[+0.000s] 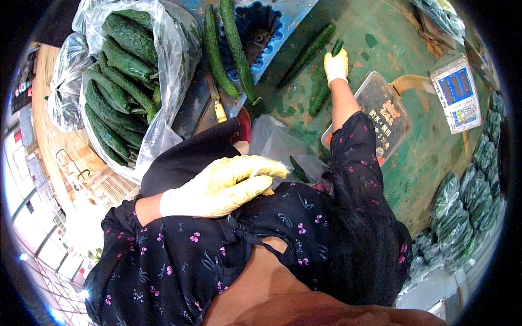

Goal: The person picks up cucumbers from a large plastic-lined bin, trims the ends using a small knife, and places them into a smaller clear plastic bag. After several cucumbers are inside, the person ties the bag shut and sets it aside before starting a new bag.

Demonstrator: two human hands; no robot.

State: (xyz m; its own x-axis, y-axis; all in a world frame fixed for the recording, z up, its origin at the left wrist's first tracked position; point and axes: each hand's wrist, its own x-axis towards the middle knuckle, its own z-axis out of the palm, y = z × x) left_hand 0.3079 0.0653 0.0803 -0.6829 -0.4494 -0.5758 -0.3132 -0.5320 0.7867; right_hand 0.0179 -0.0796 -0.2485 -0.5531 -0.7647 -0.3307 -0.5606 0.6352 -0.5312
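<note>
My left hand point(225, 185), in a yellowish glove, holds the edge of a thin clear plastic bag point(274, 144) close to my body; a cucumber point(298, 169) shows inside the bag. My right hand point(336, 66), in a pale glove, reaches far across the green table point(429, 157) and grips a short dark cucumber point(337, 47). A long cucumber point(307, 52) lies just left of that hand, and another cucumber point(318, 96) lies below it on the table.
A big clear sack of cucumbers point(122, 81) stands at the left. Two long cucumbers point(228, 43) rest on a blue moulded tray point(261, 27). A knife point(216, 103) lies beside it. A weighing scale point(389, 117) with its display point(457, 93) sits right; bagged cucumbers point(462, 212) pile at the far right.
</note>
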